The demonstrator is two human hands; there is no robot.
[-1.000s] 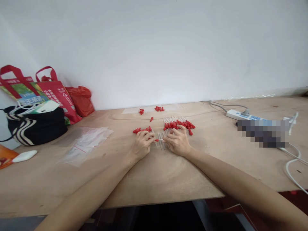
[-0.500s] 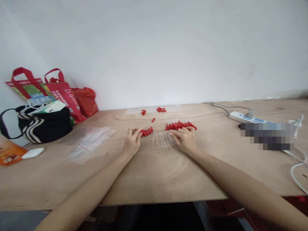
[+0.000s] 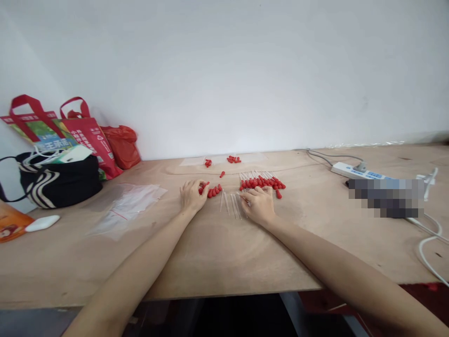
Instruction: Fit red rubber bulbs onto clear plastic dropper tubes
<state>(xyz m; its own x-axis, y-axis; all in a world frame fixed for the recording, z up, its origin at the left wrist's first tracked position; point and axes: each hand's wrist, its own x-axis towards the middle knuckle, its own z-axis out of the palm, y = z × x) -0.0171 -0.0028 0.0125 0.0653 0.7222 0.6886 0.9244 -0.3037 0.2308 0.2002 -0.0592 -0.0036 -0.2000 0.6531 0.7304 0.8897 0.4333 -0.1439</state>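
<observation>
Touching red caps (image 3: 214, 191) on its right, the left hand (image 3: 192, 195) curls; grip, like the right hand's (image 3: 260, 205), is unclear.

Near tabletop (image 3: 224, 262) open, red bulbs (image 3: 255, 182) blocking beyond

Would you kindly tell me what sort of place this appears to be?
Probably a simple indoor workspace, though it might be a home: a wooden tabletop, a power strip and a row of dropper-like tubes with red bulbs suggest it.
</observation>
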